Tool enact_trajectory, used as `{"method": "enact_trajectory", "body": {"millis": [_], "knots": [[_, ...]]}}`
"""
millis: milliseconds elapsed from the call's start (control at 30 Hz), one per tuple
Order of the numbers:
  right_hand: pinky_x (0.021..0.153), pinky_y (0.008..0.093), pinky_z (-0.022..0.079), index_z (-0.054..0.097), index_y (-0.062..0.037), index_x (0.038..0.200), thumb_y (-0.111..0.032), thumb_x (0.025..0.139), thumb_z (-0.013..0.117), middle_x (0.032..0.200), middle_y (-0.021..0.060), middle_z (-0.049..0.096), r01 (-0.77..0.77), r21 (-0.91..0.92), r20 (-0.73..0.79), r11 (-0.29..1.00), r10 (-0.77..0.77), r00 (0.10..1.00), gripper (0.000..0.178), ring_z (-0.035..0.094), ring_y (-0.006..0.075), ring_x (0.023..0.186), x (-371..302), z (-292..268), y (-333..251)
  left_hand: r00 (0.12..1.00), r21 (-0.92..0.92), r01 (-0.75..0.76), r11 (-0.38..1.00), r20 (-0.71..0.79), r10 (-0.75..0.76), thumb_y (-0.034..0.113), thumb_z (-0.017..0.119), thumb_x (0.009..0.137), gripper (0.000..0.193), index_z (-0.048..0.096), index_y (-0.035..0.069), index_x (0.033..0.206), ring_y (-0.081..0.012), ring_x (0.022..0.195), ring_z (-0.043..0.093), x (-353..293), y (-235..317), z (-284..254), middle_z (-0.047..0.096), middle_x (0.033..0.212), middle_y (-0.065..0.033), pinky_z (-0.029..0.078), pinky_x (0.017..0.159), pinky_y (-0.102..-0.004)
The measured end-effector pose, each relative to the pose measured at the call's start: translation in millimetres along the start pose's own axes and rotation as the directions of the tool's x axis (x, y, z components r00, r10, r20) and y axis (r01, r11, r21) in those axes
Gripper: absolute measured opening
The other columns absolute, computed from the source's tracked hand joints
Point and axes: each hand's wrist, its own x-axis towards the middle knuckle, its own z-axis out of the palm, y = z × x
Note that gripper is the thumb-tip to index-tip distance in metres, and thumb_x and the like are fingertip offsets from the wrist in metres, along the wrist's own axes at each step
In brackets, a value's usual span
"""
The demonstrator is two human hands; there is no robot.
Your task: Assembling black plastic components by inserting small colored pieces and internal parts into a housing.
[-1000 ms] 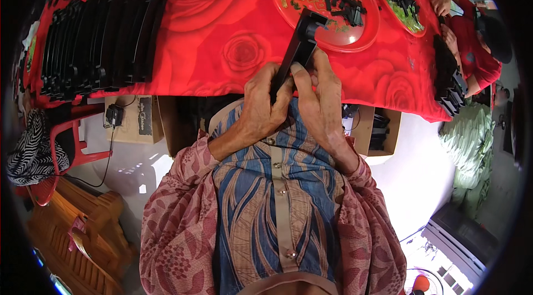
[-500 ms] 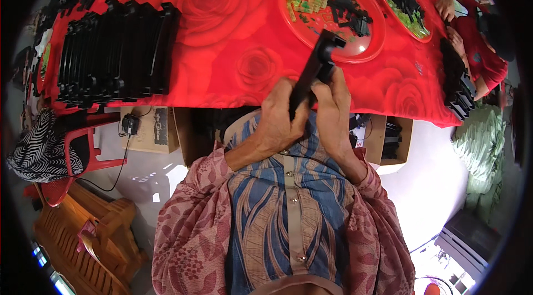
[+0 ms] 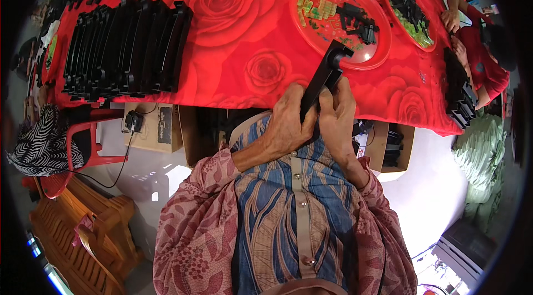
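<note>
A long black plastic part (image 3: 321, 79) with a hooked, rounded upper end slants up between my hands, just off the table's near edge. My left hand (image 3: 286, 117) is wrapped round its lower end from the left. On the other side, my right hand (image 3: 338, 120) is closed, thumb and fingers pressed against the part's lower right side. The fingers cover that lower end, so any small piece there is hidden. Beyond the part's tip lies a round red-rimmed tray (image 3: 383, 57) holding yellow-green blocks (image 3: 319, 9) and small black pieces (image 3: 358, 23).
A row of similar black parts (image 3: 125, 53) stands on the red rose-patterned tablecloth (image 3: 222, 56) at left. A second tray (image 3: 425, 42) and more black parts (image 3: 458, 89) lie at right, near another person's hands (image 3: 452, 20). Cardboard boxes (image 3: 408, 148) sit under the table.
The view has shifted slightly, so the table things appear farther right. Both hands keep their grip, and the black part's hooked end has turned a little to the right.
</note>
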Motion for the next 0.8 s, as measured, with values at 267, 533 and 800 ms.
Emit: {"method": "enact_trajectory", "body": {"millis": [267,533,800], "knots": [[0.059,0.0317,0.043,0.049,0.0017,0.098,-0.009,0.093,0.055,0.075,0.0088,0.055,-0.017,-0.028,-0.045,0.999,0.016,0.999,0.013,0.05,0.0131,0.07,7.3,4.7,-1.8,0.998,0.002,0.004,1.0,-0.059,-0.004,0.003,0.057,0.086,0.011,0.05,-0.004,0.092,-0.0383,0.066,0.056,7.5,5.2,-3.4,0.051,0.073,-0.0233,0.044,0.059,-0.0413],[0.063,0.0299,0.048,0.054,0.0039,0.106,-0.003,0.089,0.055,0.079,0.0084,0.059,0.082,-0.043,0.064,0.996,-0.079,0.995,0.018,0.056,0.0134,0.071,1.9,4.0,-15.0,0.997,-0.019,-0.04,0.999,-0.066,0.039,0.003,0.056,0.089,0.016,0.049,-0.005,0.101,-0.0371,0.068,0.059,3.1,1.3,-6.5,0.054,0.075,-0.0222,0.045,0.059,-0.0426],[0.061,0.0349,0.048,0.054,0.0037,0.1,-0.004,0.083,0.059,0.076,0.0131,0.059,0.101,-0.221,0.019,0.97,-0.099,0.995,0.019,0.06,0.0205,0.068,-0.1,2.7,-12.0,0.999,-0.081,-0.029,0.996,-0.043,0.026,0.006,0.052,0.093,0.019,0.049,-0.005,0.108,-0.0391,0.063,0.063,-2.2,8.7,-5.4,0.057,0.071,-0.0238,0.046,0.054,-0.0408]]}}
